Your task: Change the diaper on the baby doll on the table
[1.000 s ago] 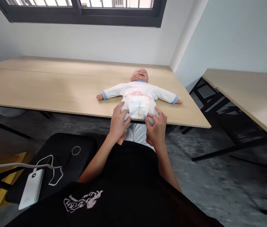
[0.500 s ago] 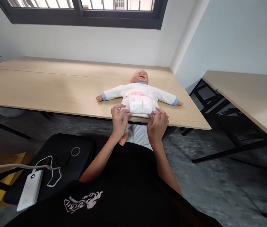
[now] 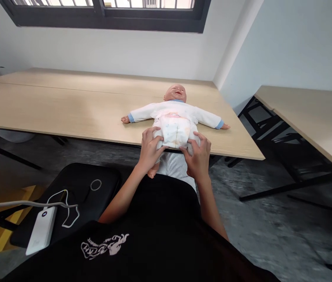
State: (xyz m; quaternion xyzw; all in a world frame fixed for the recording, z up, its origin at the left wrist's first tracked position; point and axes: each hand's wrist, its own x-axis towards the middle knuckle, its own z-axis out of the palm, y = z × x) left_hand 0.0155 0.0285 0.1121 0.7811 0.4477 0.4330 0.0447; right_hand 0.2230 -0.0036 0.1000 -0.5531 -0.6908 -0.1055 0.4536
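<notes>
Between the left hand (image 3: 151,148) and the right hand (image 3: 197,152) the diaper (image 3: 175,131) looks papery and matt, beyond them the shirt (image 3: 175,107) is soft matt cloth and the doll's head (image 3: 175,93) smooth, faintly glossy plastic, while to either side the table (image 3: 95,113) looks like smooth wood.

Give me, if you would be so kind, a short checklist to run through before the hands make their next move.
1. Doll face up on the table: ok.
2. Diaper lying over the doll's lower front: ok.
3. Left hand and right hand at opposite sides of the diaper: ok.
4. Doll wholly on the tabletop: not ok; a foot hangs beyond the near edge.
5. Diaper fastened at both sides: cannot tell; fingers cover the sides.
</notes>
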